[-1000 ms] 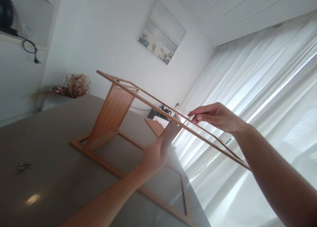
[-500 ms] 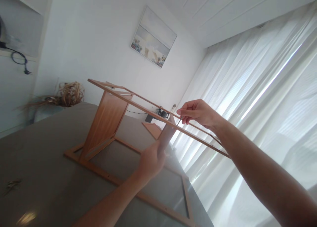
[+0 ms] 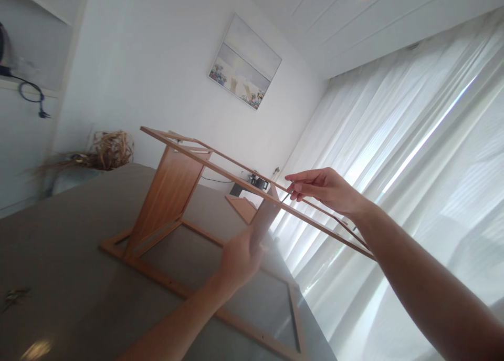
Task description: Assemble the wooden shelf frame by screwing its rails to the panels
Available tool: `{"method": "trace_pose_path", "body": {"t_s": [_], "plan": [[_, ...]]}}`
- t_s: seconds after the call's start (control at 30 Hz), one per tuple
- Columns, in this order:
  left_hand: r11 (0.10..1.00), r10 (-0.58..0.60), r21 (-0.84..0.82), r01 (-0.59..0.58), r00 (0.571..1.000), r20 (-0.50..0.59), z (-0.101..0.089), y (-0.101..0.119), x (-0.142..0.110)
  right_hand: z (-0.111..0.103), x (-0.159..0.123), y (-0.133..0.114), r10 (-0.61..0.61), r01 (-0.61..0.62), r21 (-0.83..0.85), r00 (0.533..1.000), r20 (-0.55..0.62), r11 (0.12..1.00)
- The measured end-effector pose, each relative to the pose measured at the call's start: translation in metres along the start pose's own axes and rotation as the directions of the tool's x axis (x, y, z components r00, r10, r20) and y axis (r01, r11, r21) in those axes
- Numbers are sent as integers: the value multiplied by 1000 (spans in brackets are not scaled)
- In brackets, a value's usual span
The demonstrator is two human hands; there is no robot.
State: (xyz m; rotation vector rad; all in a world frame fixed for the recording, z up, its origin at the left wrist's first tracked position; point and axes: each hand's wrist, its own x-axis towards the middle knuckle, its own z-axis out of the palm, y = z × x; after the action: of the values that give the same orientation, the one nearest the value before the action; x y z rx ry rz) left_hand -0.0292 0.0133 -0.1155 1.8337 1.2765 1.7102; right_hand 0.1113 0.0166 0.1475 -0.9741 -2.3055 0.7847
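Note:
A wooden folding stand stands on a grey table point(image 3: 59, 256), with a rectangular top frame point(image 3: 244, 179) tilted in view, a solid wooden panel point(image 3: 173, 198) and a rectangular base frame point(image 3: 157, 273). My left hand point(image 3: 238, 258) is wrapped around a wooden upright point(image 3: 265, 219) at the far side of the stand. My right hand point(image 3: 325, 188) is raised at the top frame's rail, its fingertips pinching a thin dark rod point(image 3: 286, 194) that meets the rail. The rod's far end is hidden.
Several dry leaf bits point(image 3: 13, 298) lie on the table at the left. A dried plant bundle point(image 3: 106, 151) stands beyond it. White sheer curtains point(image 3: 413, 140) fill the right side, and a framed picture point(image 3: 244, 61) hangs on the white wall.
The whole view has swung slightly and settled. My right hand has shifted a little right and its fingers have straightened. My left hand stays on the upright.

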Motion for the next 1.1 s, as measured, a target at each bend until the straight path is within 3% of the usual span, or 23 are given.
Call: {"method": "trace_pose_path", "body": {"t_s": [0.27,0.57,1.1], "plan": [[1000,3,-17,-3,1000,-2,0,-1,-1,-1,7,0,70,-76,-86,995,-69,993],[1000,-3,10,3,1000,7,-2,2,-1,12,3,-11,67,-90,-140,984,-164,986],[1000,-4,8,4,1000,10,-2,2,0,7,-1,-14,79,-102,-260,992,-95,960]]}}
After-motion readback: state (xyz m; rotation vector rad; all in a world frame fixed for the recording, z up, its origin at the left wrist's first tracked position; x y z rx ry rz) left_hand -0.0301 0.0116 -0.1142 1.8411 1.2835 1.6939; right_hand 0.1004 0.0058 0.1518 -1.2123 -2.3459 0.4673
